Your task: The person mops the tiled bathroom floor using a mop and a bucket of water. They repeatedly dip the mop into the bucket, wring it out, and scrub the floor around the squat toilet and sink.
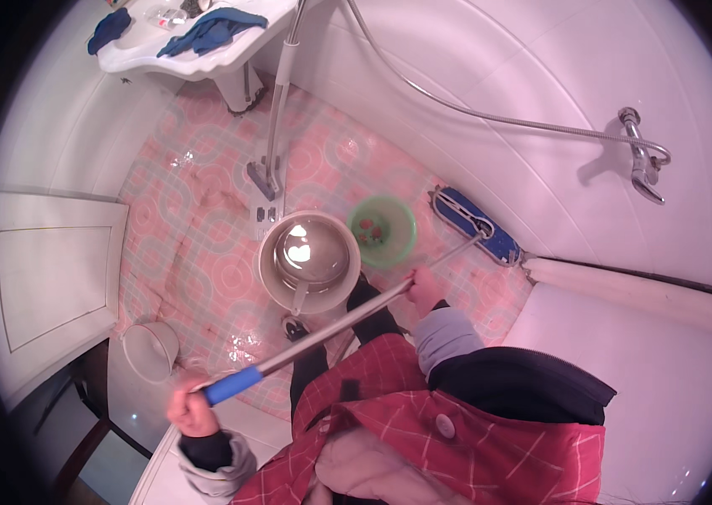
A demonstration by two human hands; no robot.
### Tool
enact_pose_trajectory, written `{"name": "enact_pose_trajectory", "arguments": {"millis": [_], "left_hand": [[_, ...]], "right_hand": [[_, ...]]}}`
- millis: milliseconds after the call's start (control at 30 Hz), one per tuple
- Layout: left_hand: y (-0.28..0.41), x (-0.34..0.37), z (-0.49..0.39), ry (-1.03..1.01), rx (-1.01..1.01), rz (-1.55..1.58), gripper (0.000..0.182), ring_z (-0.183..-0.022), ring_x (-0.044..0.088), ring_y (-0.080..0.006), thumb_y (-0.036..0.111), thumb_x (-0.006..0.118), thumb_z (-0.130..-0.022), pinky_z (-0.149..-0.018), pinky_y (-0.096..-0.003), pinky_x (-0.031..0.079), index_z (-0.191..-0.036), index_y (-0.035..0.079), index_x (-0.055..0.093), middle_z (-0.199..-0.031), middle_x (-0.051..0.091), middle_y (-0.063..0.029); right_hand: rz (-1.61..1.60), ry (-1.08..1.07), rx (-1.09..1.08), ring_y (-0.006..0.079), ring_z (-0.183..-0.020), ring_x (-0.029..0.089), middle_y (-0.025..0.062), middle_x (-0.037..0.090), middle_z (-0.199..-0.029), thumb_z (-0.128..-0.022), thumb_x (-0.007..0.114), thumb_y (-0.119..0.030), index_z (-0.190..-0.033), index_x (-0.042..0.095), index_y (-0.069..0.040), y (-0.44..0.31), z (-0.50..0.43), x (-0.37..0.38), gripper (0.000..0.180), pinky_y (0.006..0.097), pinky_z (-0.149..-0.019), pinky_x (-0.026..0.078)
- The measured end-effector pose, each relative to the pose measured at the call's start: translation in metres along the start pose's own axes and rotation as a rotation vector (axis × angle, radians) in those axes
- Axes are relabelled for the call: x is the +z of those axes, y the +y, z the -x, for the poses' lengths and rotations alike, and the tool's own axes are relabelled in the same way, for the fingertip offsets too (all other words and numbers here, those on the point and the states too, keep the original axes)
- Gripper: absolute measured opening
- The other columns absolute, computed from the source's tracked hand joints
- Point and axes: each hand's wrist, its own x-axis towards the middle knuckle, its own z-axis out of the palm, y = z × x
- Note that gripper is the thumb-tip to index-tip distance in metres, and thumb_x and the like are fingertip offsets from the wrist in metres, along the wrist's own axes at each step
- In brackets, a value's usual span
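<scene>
My left hand grips the blue end of a long metal mop handle at the lower left. Farther down the same pole, my right hand is closed around it. The handle runs up to the right, to a flat mop head with a blue pad on the tiled floor by the white wall panel. A large pale bucket of greyish water, with a long-handled dipper in it, stands in front of my feet. Beside it is a green plastic basin with small reddish things inside.
A second pole with a flat head stands upright behind the bucket. A pedestal washbasin holding blue cloths is at the upper left. A small white bin is near the cabinet door. The shower hose hangs from a wall tap.
</scene>
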Motion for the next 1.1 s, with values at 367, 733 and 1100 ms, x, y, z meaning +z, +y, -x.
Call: {"name": "enact_pose_trajectory", "arguments": {"millis": [367,733,1100], "left_hand": [[-0.045,-0.209,0.026,0.183,0.000,0.127,0.011,-0.069,0.045,-0.0162,0.001,0.037,-0.076,-0.066,-0.0260,0.036,-0.078,-0.002,0.048,-0.074,0.049,-0.0114],[0.022,-0.103,-0.021,0.116,0.145,-0.046,0.009,-0.060,0.048,-0.0214,0.003,0.039,-0.071,-0.058,-0.0287,0.038,-0.070,-0.001,0.047,-0.066,0.051,-0.0167],[0.091,0.013,-0.086,-0.090,0.183,-0.139,0.011,-0.062,0.045,-0.0182,-0.001,0.034,-0.070,-0.061,-0.0279,0.037,-0.070,-0.003,0.045,-0.067,0.048,-0.0121]], "right_hand": [[-0.343,-0.117,0.343,0.0286,-0.064,0.053,0.0129,0.049,-0.069,-0.079,0.044,-0.004,-0.080,0.042,0.000,-0.079,0.200,0.177,0.005,0.0448,-0.066,0.051],[-0.481,-0.028,0.235,0.0228,-0.050,0.046,0.0085,0.042,-0.055,-0.074,0.046,-0.007,-0.068,0.041,-0.004,-0.088,0.100,0.160,0.008,0.0374,-0.052,0.047],[-0.491,0.030,0.267,0.0221,-0.049,0.048,0.0093,0.045,-0.059,-0.075,0.046,-0.005,-0.070,0.044,-0.004,-0.092,0.000,0.125,0.006,0.0371,-0.045,0.046]]}}
